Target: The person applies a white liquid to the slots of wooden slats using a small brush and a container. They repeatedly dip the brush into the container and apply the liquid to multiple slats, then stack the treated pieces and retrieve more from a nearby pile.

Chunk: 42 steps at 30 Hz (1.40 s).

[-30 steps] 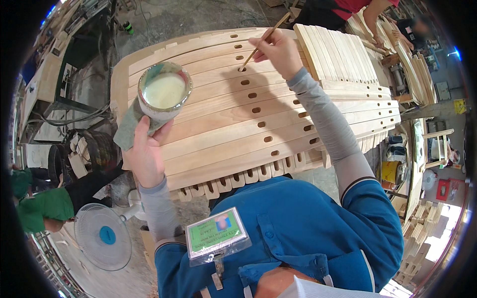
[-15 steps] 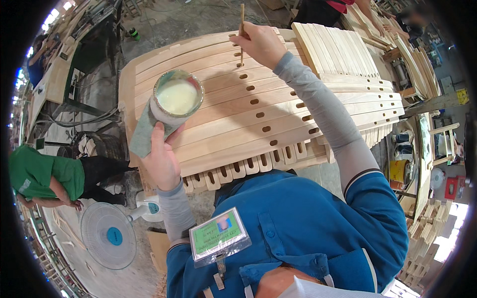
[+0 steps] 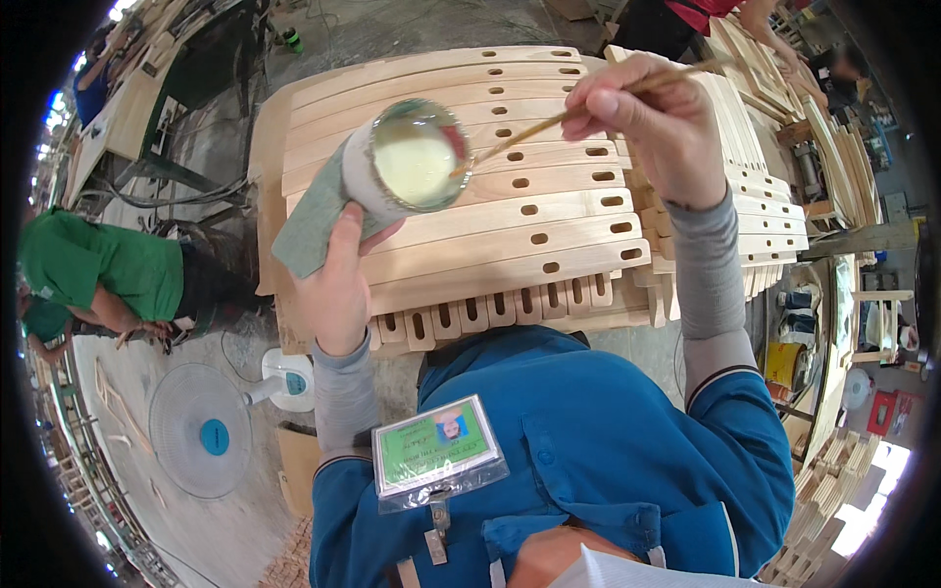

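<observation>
My left hand (image 3: 338, 294) is closed around a flat grey-green piece (image 3: 314, 220) against the side of a cup (image 3: 359, 178), and holds the cup up over the boards. Inside the tilted cup is a pale cream liquid (image 3: 417, 165). Between the thumb and fingers of my right hand (image 3: 655, 122) is a thin wooden stick (image 3: 549, 124), its tip at the cup's right inner rim. Below both hands lie pale wooden slats (image 3: 421, 265) side by side, with oval slots (image 3: 529, 210) in rows near their right ends.
More slotted slats (image 3: 769, 211) are stacked to the right. Slat ends (image 3: 446, 319) stick out along the near edge. A white fan (image 3: 201, 431) stands at the left near a person in green (image 3: 108, 260). Another person in red (image 3: 711, 12) works at the far right.
My right hand has drawn the stick out from a slot in the slats and moved it right and nearer, tip to the cup. The cup has shifted right and tilted toward the stick.
</observation>
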{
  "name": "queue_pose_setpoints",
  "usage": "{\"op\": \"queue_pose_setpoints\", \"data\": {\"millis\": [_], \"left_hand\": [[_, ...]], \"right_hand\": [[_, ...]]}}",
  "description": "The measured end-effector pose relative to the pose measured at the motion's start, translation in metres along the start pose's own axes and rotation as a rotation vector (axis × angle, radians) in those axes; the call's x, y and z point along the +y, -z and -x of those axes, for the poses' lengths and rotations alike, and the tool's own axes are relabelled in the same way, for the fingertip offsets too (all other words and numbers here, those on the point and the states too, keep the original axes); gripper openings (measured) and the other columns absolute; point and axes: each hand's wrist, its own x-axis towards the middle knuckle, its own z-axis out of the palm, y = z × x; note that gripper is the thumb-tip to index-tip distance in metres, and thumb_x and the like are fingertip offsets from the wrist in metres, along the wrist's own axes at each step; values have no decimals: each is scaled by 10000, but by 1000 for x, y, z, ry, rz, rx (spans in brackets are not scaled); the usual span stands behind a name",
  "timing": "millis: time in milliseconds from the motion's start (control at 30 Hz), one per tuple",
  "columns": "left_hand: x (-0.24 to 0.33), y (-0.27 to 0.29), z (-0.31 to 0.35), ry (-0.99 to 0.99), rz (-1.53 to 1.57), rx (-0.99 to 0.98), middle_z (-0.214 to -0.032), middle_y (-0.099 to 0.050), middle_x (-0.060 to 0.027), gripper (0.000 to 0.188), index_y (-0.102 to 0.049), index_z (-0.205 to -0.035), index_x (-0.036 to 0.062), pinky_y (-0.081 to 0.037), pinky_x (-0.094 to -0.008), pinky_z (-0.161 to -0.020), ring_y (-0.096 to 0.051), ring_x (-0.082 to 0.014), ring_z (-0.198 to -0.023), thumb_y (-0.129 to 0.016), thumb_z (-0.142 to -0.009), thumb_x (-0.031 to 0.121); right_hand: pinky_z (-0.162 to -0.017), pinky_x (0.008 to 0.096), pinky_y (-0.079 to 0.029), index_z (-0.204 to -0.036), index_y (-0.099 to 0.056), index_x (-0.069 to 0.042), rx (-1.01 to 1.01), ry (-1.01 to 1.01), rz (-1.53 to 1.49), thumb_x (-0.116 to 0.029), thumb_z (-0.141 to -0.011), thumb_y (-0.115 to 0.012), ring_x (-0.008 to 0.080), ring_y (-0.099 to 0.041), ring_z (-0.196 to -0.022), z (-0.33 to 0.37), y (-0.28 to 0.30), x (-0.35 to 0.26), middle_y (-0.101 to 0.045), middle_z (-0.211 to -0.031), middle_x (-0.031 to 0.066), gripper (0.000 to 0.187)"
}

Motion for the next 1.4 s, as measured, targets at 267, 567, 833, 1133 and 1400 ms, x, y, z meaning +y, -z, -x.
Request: {"op": "queue_pose_setpoints", "data": {"millis": [267,567,833,1133,1400], "left_hand": [[7,-10,2,-1,52,-60,-1076,-550,-135,309,-465,-1160,-59,-564,-347,-709,-589,-215,-908,-456,-859,9],[-36,-2,-2,172,110,-8,-1093,-536,-128,297,-458,-1154,-55,-554,-357,-737,-580,-213,-925,-452,-870,33],[-41,27,-6,217,145,82,-1128,-518,-120,300,-453,-1159,-30,-536,-393,-773,-564,-226,-963,-460,-871,53],[-38,42,-3,163,127,148,-1096,-537,-123,276,-469,-1133,-40,-539,-397,-762,-583,-230,-920,-460,-871,44],[-36,38,0,168,163,130,-1103,-537,-120,276,-473,-1136,-37,-536,-400,-767,-578,-232,-935,-455,-873,41]], "right_hand": [[-651,277,-550,-785,-569,40,42,-87,-28,-58,-825,-584,194,-643,-730,15,-17,18,-627,-765,132,106],[-736,289,-516,-869,-563,36,211,-294,-393,-56,-820,-580,200,-618,-775,21,8,63,-616,-859,153,106],[-566,208,-514,-796,-544,22,286,-124,387,-150,-829,-611,135,-611,-606,-37,27,96,-592,-699,77,188],[-491,298,-451,-748,-565,1,140,33,929,-207,-786,-637,216,-585,-536,-42,-3,105,-583,-593,108,223],[-512,224,-464,-753,-560,5,179,-67,789,-209,-804,-634,121,-577,-545,-46,6,104,-589,-606,66,231]]}}
